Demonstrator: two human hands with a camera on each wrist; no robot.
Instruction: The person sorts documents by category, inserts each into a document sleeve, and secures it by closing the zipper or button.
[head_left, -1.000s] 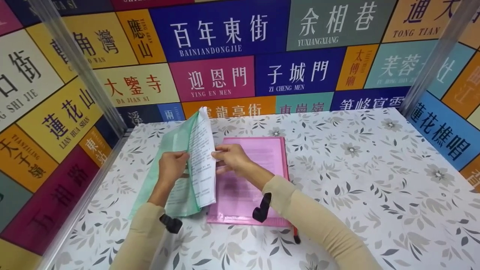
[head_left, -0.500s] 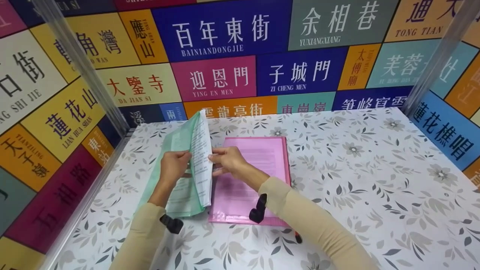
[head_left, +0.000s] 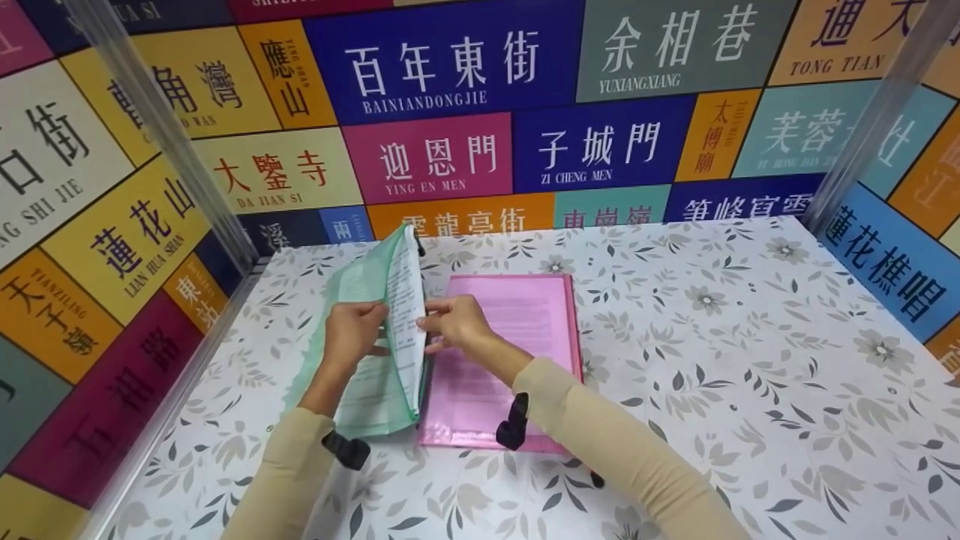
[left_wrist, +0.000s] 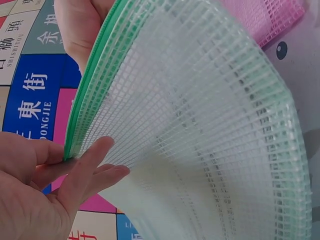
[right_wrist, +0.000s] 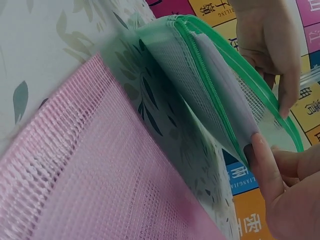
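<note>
A green mesh zip pouch (head_left: 360, 382) stands tilted on its edge, its mouth spread apart, with a stack of printed papers (head_left: 407, 315) inside. My left hand (head_left: 352, 330) pinches one green rim of the mouth between thumb and finger; its other fingers lie against the mesh (left_wrist: 200, 110) in the left wrist view. My right hand (head_left: 461, 326) pinches the papers' edge together with the opposite zip side, as the right wrist view shows at the papers (right_wrist: 230, 85). A pink mesh pouch (head_left: 517, 300) with a printed sheet inside lies flat beneath my right hand.
The table (head_left: 712, 360) has a white cloth with grey leaves and flowers. A dark-tipped thing (head_left: 597, 479) pokes out by the pink pouch's near right corner. Sign-patterned walls (head_left: 442, 75) stand behind and at both sides, with clear corner posts (head_left: 855, 127).
The papers have sunk deeper into the green pouch, and less of their printed face shows. My right hand has shifted slightly left and down. The dark zip end now shows at the top.
</note>
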